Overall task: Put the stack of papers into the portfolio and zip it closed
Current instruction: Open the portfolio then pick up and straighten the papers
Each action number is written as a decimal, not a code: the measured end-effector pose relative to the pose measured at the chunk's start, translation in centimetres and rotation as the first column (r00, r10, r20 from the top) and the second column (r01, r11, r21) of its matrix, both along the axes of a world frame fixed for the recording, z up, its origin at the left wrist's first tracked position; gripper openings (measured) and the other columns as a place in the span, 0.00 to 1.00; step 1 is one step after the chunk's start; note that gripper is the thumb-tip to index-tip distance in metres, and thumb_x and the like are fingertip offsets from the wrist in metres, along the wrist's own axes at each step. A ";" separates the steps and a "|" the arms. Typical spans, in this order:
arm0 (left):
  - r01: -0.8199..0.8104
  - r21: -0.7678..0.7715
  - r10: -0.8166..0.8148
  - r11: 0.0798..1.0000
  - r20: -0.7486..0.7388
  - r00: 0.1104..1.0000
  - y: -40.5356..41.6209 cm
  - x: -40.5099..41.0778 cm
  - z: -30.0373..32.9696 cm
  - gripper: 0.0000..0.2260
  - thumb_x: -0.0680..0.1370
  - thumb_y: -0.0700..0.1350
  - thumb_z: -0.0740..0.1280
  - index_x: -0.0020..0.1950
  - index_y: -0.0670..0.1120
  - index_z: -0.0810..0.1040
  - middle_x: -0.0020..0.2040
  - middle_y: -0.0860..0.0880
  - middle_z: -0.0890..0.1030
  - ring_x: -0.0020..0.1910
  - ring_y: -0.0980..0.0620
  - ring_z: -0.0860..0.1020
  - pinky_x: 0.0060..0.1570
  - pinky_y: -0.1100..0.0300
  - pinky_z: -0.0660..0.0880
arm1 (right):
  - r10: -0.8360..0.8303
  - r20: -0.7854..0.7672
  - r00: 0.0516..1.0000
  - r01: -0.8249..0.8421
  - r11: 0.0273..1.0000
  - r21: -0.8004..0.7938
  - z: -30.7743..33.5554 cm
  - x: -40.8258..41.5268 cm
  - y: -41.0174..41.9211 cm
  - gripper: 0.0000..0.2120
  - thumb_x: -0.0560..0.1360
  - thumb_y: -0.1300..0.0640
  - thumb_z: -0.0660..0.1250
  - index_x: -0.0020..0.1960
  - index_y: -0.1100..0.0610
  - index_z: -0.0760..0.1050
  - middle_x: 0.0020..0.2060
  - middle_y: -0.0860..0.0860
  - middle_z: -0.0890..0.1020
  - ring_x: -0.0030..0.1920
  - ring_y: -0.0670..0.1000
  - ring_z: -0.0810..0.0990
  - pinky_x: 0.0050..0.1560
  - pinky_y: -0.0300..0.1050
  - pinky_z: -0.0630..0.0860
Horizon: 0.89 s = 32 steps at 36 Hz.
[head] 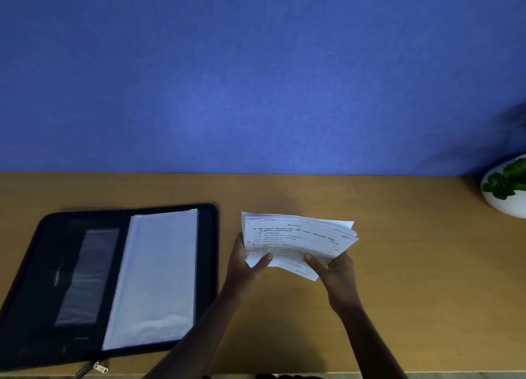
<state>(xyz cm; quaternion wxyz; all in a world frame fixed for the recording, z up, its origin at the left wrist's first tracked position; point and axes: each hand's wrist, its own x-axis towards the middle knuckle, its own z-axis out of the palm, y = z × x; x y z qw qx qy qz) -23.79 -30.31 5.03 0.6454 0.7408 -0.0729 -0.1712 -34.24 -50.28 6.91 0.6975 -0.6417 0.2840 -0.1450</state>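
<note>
Left hand (247,260) closed on the near-left corner of the stack of papers (299,240), thumb on top. Right hand (334,267) closed on the near-right edge, thumb likewise on top. Stack is held above the wooden desk (398,265), right of the portfolio (113,276), sheets fanned and misaligned at the far right corner.

Judgement: light, floppy, loose sheets; they slip against each other. Best held at both side edges and squared before sliding in. Portfolio lies open, clear sleeve (153,276) up; zipper pull (100,368) at its near edge.
</note>
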 end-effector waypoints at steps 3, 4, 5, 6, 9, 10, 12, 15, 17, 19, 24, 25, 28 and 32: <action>0.002 -0.006 -0.002 1.000 0.012 1.000 -0.1 -0.2 0.1 0.27 0.77 0.44 0.77 0.72 0.55 0.70 0.65 0.51 0.82 0.65 0.47 0.80 0.63 0.43 0.80 | -0.003 0.002 1.000 0.003 1.000 -0.006 0.1 0.0 0.1 0.22 0.75 0.65 0.79 0.65 0.49 0.82 0.61 0.54 0.87 0.63 0.59 0.85 0.64 0.73 0.79; 0.001 -0.011 0.000 1.000 0.010 1.000 -0.1 -0.3 0.2 0.27 0.77 0.44 0.76 0.73 0.54 0.70 0.65 0.51 0.82 0.65 0.47 0.80 0.63 0.44 0.80 | -0.002 0.000 1.000 0.002 1.000 -0.009 0.1 0.0 0.1 0.22 0.75 0.65 0.79 0.65 0.49 0.82 0.61 0.54 0.87 0.63 0.59 0.85 0.64 0.73 0.79; -0.001 -0.015 0.001 1.000 0.005 1.000 -0.1 -0.4 0.2 0.26 0.78 0.44 0.76 0.73 0.54 0.70 0.65 0.51 0.82 0.65 0.48 0.80 0.63 0.45 0.80 | 0.000 -0.007 1.000 0.000 1.000 -0.017 0.0 0.0 0.1 0.22 0.75 0.65 0.79 0.66 0.50 0.81 0.61 0.54 0.87 0.63 0.58 0.85 0.64 0.73 0.79; -0.004 -0.019 0.004 1.000 0.002 1.000 -0.2 -0.4 0.2 0.26 0.78 0.43 0.75 0.73 0.54 0.70 0.65 0.51 0.82 0.65 0.49 0.80 0.63 0.46 0.80 | 0.001 -0.012 1.000 -0.001 1.000 -0.024 -0.1 0.0 0.1 0.23 0.75 0.64 0.79 0.67 0.51 0.81 0.62 0.54 0.87 0.63 0.58 0.85 0.63 0.73 0.80; -0.008 -0.016 0.008 1.000 -0.003 1.000 -0.3 -0.5 0.3 0.24 0.79 0.43 0.74 0.72 0.55 0.70 0.65 0.52 0.82 0.65 0.51 0.80 0.63 0.48 0.80 | -0.009 -0.007 1.000 0.009 1.000 -0.025 -0.3 0.0 -0.1 0.22 0.76 0.64 0.78 0.67 0.53 0.80 0.62 0.53 0.87 0.63 0.59 0.84 0.63 0.73 0.80; -0.010 -0.017 0.010 1.000 -0.007 1.000 -0.4 -0.6 0.3 0.24 0.80 0.44 0.73 0.72 0.55 0.70 0.65 0.52 0.82 0.65 0.51 0.80 0.63 0.48 0.80 | -0.005 -0.005 1.000 0.005 1.000 -0.028 -0.3 0.0 0.0 0.22 0.76 0.65 0.78 0.68 0.53 0.80 0.62 0.53 0.87 0.63 0.59 0.84 0.63 0.72 0.80; -0.026 -0.013 0.026 1.000 -0.014 1.000 -0.4 -0.5 0.2 0.22 0.79 0.47 0.72 0.72 0.54 0.70 0.65 0.52 0.82 0.65 0.51 0.80 0.64 0.46 0.79 | 0.002 -0.006 1.000 -0.002 0.999 -0.037 -0.3 0.0 0.1 0.21 0.77 0.65 0.77 0.68 0.54 0.80 0.62 0.53 0.87 0.63 0.58 0.84 0.63 0.71 0.81; -0.035 0.006 0.035 0.999 -0.016 0.999 -0.3 -0.5 -0.1 0.21 0.80 0.48 0.71 0.72 0.53 0.71 0.66 0.53 0.81 0.66 0.52 0.80 0.65 0.46 0.78 | -0.024 -0.017 1.000 0.023 0.999 -0.026 -0.4 0.0 0.1 0.18 0.78 0.66 0.76 0.65 0.52 0.82 0.60 0.52 0.87 0.62 0.57 0.85 0.63 0.69 0.81; -0.023 0.017 0.023 1.000 -0.011 1.000 -0.3 -0.6 -0.2 0.21 0.81 0.48 0.70 0.73 0.53 0.71 0.66 0.53 0.81 0.66 0.52 0.79 0.65 0.49 0.77 | -0.016 -0.035 0.999 0.015 1.000 -0.024 -0.2 -0.2 -0.1 0.16 0.78 0.66 0.75 0.64 0.54 0.82 0.58 0.52 0.88 0.61 0.57 0.86 0.63 0.68 0.82; -0.018 0.028 0.018 0.999 -0.003 1.000 -0.2 -0.6 -0.3 0.20 0.81 0.47 0.70 0.72 0.53 0.71 0.66 0.54 0.82 0.65 0.53 0.80 0.64 0.51 0.78 | 0.001 -0.052 0.999 -0.003 1.000 -0.026 0.3 -0.4 -0.4 0.15 0.77 0.67 0.76 0.63 0.56 0.83 0.57 0.53 0.89 0.60 0.59 0.86 0.62 0.67 0.83; -0.005 0.061 0.004 0.998 0.017 1.000 0.0 -0.5 -0.6 0.19 0.81 0.46 0.69 0.72 0.51 0.72 0.64 0.55 0.82 0.64 0.54 0.80 0.62 0.56 0.80 | 0.118 -0.005 0.993 -0.118 0.990 -0.077 4.2 -0.6 -2.8 0.12 0.76 0.68 0.77 0.58 0.59 0.86 0.53 0.57 0.89 0.56 0.58 0.88 0.59 0.62 0.83; 0.002 0.064 -0.003 0.998 0.021 1.000 0.1 -0.6 -0.6 0.19 0.81 0.47 0.69 0.72 0.51 0.72 0.64 0.55 0.81 0.65 0.54 0.80 0.62 0.56 0.79 | 0.161 0.019 0.987 -0.158 0.981 -0.113 5.4 -0.4 -3.4 0.10 0.76 0.67 0.77 0.56 0.59 0.87 0.51 0.59 0.88 0.53 0.58 0.87 0.55 0.59 0.82; 0.009 0.058 -0.010 0.998 0.019 1.000 0.2 -0.7 -0.5 0.19 0.82 0.47 0.68 0.72 0.52 0.72 0.64 0.54 0.82 0.64 0.55 0.80 0.61 0.59 0.79 | 0.347 0.028 0.938 -0.323 0.898 -0.299 9.3 0.6 -5.0 0.06 0.77 0.66 0.75 0.54 0.59 0.85 0.48 0.56 0.86 0.48 0.59 0.85 0.46 0.54 0.79; 0.003 0.047 -0.004 0.999 0.009 1.000 0.3 -0.9 -0.4 0.21 0.81 0.50 0.68 0.73 0.52 0.72 0.64 0.54 0.81 0.64 0.55 0.80 0.59 0.60 0.80 | 0.525 -0.181 0.831 -0.532 0.658 -0.534 14.2 3.0 -5.4 0.11 0.77 0.61 0.78 0.57 0.50 0.85 0.54 0.41 0.87 0.54 0.49 0.86 0.49 0.44 0.84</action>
